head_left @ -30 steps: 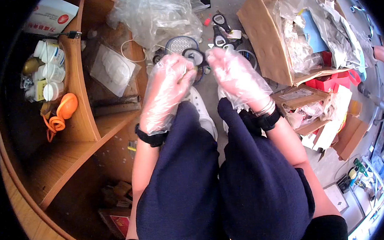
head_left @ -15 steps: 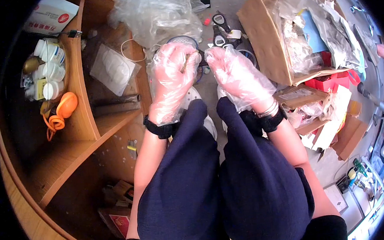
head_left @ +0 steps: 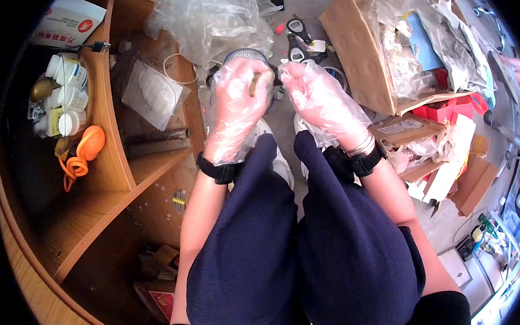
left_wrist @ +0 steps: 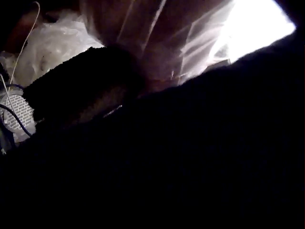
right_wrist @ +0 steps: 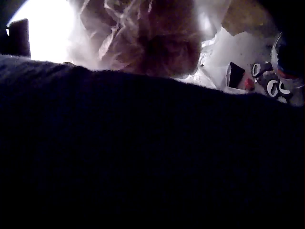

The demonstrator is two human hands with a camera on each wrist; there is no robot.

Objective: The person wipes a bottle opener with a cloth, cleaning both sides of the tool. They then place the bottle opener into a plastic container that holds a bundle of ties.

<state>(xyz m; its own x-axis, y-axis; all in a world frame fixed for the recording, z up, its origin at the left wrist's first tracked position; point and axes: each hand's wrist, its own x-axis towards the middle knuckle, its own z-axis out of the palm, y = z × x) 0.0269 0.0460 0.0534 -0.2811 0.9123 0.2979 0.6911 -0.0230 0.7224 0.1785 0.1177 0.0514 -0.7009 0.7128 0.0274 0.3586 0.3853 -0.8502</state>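
Both hands wear thin clear plastic gloves and are held out past the knees, a short gap apart. My left hand [head_left: 237,105] is curled, and a small brownish-green strip [head_left: 255,84] shows between its thumb and fingers. My right hand [head_left: 321,103] has its fingers bent inward, with the fingertips turned toward the left hand; I cannot tell whether it holds anything. Just beyond the left hand lies a round blue-rimmed mesh item [head_left: 244,55]. Dark trouser fabric [left_wrist: 167,157] covers much of both wrist views and hides the fingertips there.
On the left stands a wooden cabinet [head_left: 116,105] with white bottles [head_left: 71,99] and an orange bulb [head_left: 92,143]. A large plastic bag [head_left: 211,24] lies ahead beside black-and-white pieces [head_left: 297,51]. To the right are an open cardboard box [head_left: 357,51] and smaller torn boxes [head_left: 473,183].
My left hand has moved forward and slightly right, then turned so the brownish-green strip shows. My right hand has stayed nearly in place.
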